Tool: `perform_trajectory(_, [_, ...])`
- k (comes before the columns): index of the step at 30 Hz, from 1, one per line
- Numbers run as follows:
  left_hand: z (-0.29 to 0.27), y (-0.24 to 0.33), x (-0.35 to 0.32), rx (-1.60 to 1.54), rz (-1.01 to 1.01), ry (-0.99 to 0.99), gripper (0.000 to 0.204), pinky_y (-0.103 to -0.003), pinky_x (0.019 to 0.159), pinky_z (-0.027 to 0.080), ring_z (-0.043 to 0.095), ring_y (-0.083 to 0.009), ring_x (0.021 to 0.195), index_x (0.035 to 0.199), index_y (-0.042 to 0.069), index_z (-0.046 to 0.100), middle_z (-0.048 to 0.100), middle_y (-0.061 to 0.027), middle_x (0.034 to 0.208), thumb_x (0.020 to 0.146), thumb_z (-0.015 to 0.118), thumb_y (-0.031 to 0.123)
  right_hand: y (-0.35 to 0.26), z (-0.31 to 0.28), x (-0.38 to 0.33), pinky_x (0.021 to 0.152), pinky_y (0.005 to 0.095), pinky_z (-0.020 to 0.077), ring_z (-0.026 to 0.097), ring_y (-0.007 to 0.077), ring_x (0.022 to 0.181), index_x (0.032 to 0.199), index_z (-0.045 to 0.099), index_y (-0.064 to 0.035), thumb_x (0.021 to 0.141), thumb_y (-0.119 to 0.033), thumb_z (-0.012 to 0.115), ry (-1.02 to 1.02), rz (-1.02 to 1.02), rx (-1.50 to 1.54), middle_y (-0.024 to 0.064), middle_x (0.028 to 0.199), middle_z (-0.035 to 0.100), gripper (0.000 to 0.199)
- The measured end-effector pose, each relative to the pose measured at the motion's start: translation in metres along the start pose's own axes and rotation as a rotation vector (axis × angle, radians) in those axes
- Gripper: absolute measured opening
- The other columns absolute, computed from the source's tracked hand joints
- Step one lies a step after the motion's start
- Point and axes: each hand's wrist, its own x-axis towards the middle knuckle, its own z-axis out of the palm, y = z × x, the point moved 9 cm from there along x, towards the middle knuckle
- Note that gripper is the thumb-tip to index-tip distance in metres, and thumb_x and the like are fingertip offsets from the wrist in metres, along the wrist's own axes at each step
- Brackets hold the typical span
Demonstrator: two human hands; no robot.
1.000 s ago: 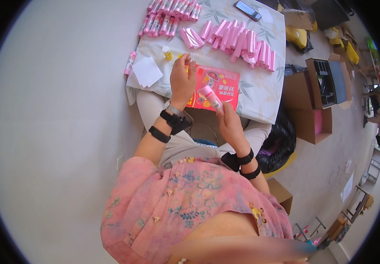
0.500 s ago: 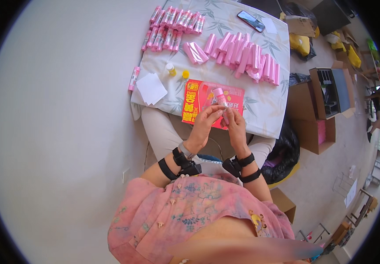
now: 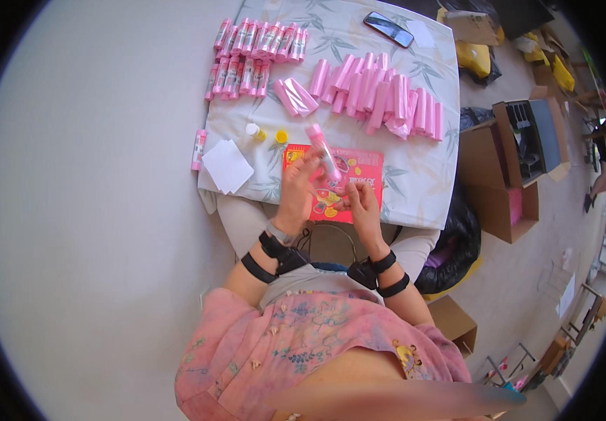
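Both hands meet over the near edge of the table (image 3: 422, 189), above a red card (image 3: 359, 175): the left hand (image 3: 299, 186) has its fingers curled around a pink tube (image 3: 324, 151) that stands tilted, top pointing far and left, while the right hand (image 3: 360, 203) pinches at its lower end with fingers closed. Just left of the hands lie a white paper square (image 3: 227, 166) and two small yellow caps (image 3: 282, 136). Farther off sit a loose heap of pink rolls (image 3: 380, 98), a tidy row of wrapped tubes (image 3: 254, 56) at far left, and a phone (image 3: 388, 29).
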Motion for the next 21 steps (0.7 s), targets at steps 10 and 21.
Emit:
perform_trajectory(10, [-0.091,0.236,0.209,0.547,0.622,0.358,0.014,-0.026,0.066,0.046,0.054,-0.0103,0.073,0.098,0.000,0.067,0.063,-0.0016,0.086,0.086,0.064,0.005,0.014,-0.064,0.003,0.072,0.0267,0.0540,0.066,0.0123,0.077,0.121,0.051,-0.0005,0.109,-0.029,0.046,0.115,0.017,-0.109,0.0085,0.100,0.065,0.031])
perform_trajectory(21, [-0.134,0.313,0.334,1.047,0.730,0.557,0.033,-0.033,0.084,0.054,0.069,-0.0239,0.092,0.110,-0.005,0.069,0.072,-0.0152,0.102,0.079,0.063,0.003,0.023,-0.099,0.003,0.074,0.0271,0.0540,0.066,0.0125,0.078,0.122,0.052,0.0005,0.110,-0.027,0.046,0.206,0.035,-0.080,0.0096,0.100,0.065,0.031])
